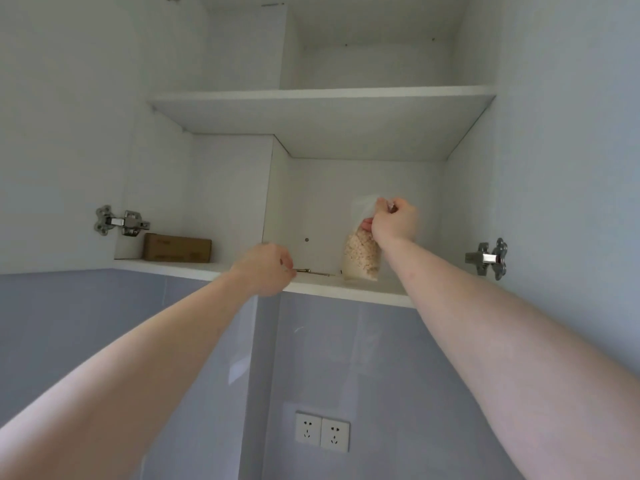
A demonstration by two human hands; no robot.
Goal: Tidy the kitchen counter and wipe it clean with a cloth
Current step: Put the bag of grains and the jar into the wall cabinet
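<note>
open white wall cabinet (239,188) fills the upper view, doors swung out to both sides, one metal hinge (122,221) well left of the left fingers and another hinge (487,259) right of the right forearm. upper shelf (322,93) runs across high above both hands. bottom shelf (346,291) lies directly under the fingers of both hands, its front edge just below the left knuckles. grey-blue tiled wall (104,313) below the cabinet, both bare forearms reaching up across it. brown cardboard box (177,248) sits flat on the bottom shelf, left of the left fingers, apart from them. clear plastic bag (362,252) of pale, lumpy dry food stands upright on the bottom shelf, its filled lower part below the right fingers, its empty top rising up into them. right hand (394,221) closed on the bag's top, fingers pinching the loose plastic. left hand (265,268) curled at the shelf's front edge, fingers narrow, pinched around the near end of a thin brass-coloured item (311,271) that lies along the shelf toward the bag; cannot tell what it is. double wall socket (322,432) far below both hands on the tile.
</note>
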